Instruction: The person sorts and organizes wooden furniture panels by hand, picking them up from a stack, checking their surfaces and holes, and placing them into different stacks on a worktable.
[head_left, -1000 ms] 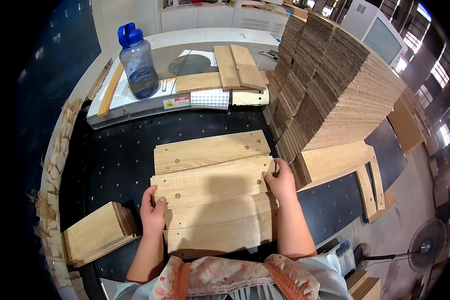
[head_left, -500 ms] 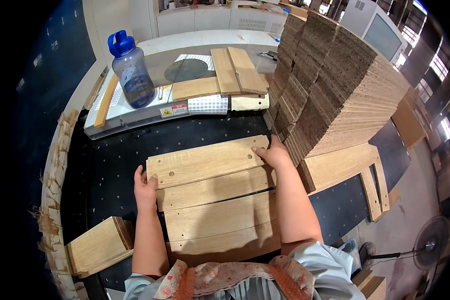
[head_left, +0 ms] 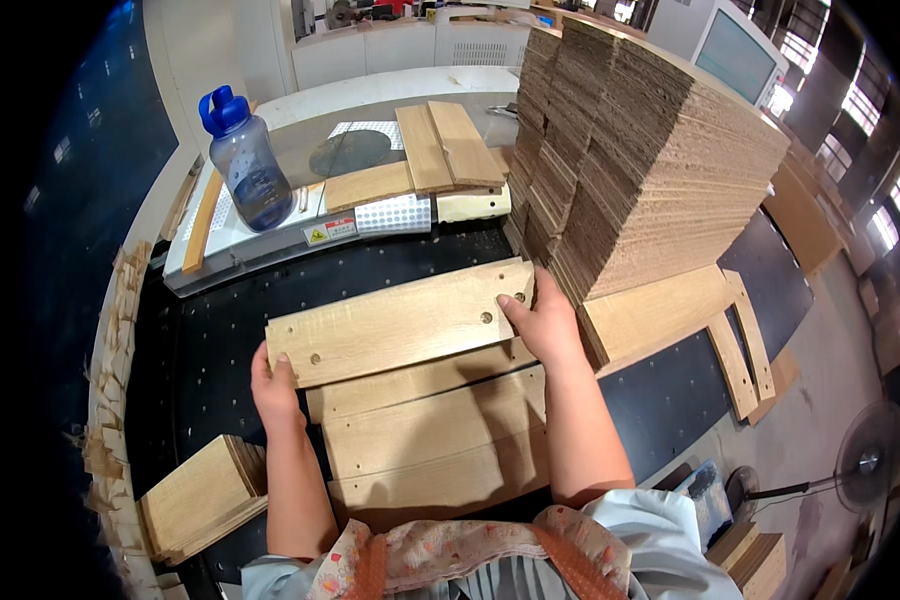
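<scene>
Between my hands is a long light-wood board (head_left: pixel 400 322) with drilled holes near its ends. My left hand (head_left: pixel 276 392) grips its left end, thumb on the top face and fingers at the edge. My right hand (head_left: pixel 542 318) clasps the right end the same way, its thumb beside a hole. The board is tilted and overlaps the upper part of several similar boards (head_left: pixel 430 432) lying side by side on the black table (head_left: pixel 210 330) just in front of me. Shadows of my arms and body fall across those lower boards.
A tall stack of boards (head_left: pixel 620 160) rises at the right. Behind stand a blue-lidded water bottle (head_left: pixel 252 170) and loose wood boards (head_left: pixel 440 145) on a grey machine ledge. A short board pile (head_left: pixel 202 500) sits at lower left; a fan (head_left: pixel 865 462) is at the right.
Both hands have lifted the top board off the boards beneath and tilted it slightly, shifting it a little left in view. The whole view has also shifted a bit.
</scene>
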`<move>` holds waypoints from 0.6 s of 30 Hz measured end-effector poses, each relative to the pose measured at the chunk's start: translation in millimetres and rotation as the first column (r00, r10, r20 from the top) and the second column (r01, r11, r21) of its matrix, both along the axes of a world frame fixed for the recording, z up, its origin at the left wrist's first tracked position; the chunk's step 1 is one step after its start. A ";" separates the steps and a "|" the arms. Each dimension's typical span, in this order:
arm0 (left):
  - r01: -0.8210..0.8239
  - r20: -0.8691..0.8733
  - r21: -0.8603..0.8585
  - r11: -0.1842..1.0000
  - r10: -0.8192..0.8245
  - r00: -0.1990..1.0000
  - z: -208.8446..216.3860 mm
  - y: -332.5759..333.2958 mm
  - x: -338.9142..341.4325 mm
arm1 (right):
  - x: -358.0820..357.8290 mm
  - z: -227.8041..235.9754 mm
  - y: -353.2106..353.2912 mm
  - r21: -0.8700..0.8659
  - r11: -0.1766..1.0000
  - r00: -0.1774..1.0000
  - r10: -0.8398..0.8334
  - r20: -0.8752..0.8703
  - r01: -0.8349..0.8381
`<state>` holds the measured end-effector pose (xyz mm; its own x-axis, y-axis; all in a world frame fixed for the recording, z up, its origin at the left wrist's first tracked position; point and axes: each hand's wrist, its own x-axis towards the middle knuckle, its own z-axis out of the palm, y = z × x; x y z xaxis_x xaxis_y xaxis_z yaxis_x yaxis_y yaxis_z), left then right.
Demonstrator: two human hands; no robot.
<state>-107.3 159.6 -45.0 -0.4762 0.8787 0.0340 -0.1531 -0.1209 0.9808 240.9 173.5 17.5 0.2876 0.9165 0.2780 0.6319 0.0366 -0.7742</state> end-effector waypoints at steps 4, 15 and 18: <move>0.002 0.066 0.086 0.996 -0.008 0.998 24.5 -3.5 1.3 | 7.7 4.6 -24.1 0.134 0.991 0.985 0.034 -0.170 -0.011; -0.071 0.002 0.080 0.994 0.071 0.998 17.1 43.1 -3.3 | 7.6 -35.5 67.8 0.151 0.985 0.952 0.125 -0.279 -0.085; -0.095 -0.008 0.114 0.989 0.097 0.995 15.4 64.8 -3.5 | -3.8 -49.5 90.8 0.157 0.983 0.919 0.152 -0.364 -0.100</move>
